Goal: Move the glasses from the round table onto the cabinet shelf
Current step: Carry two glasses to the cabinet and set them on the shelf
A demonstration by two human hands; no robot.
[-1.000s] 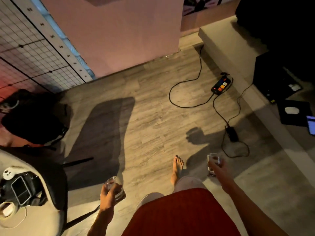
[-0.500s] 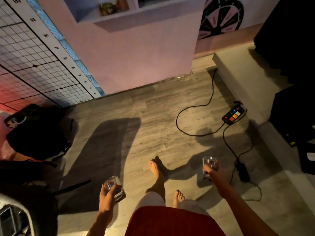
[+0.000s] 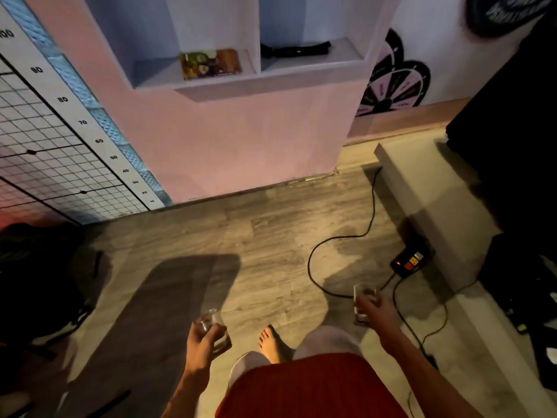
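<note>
Mid-carry: left hand (image 3: 202, 342) gripping glass (image 3: 211, 322), right hand (image 3: 376, 312) gripping another (image 3: 363, 300). Next: reach up to shelf (image 3: 211, 81).

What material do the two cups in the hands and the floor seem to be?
Left glass and right glass: clear glass, probably; the floor shows through them, and the rims glint. Floor: grey wood-look planks with matte grain, perhaps laminate or vinyl.
</note>
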